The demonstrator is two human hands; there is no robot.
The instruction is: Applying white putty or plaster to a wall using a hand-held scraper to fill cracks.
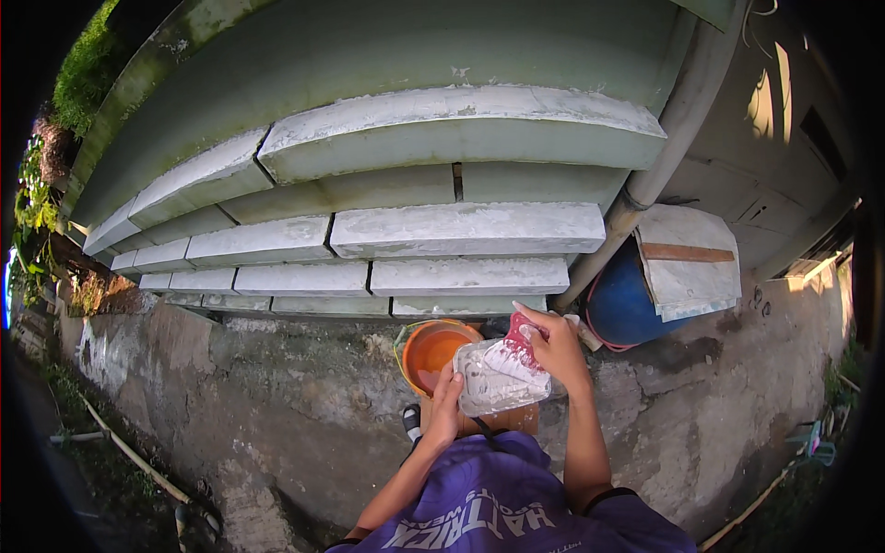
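My left hand grips the left edge of a shallow, pale rectangular tub smeared inside with white paste or paint. In my right hand is a flat red-handled tool, its wide end coated white and resting over the tub. Whether that end is bristle or blade I cannot tell. Just beyond the tub stands an orange bucket with a green rim piece at its left. Ahead, stepped concrete ledges carry white coating on their upper faces, patchy in places.
A grey pipe runs down at the right end of the ledges. Beside it stands a blue drum covered by a pale sheet with a wooden strip on top. Stained concrete ground surrounds me; a bamboo pole lies left.
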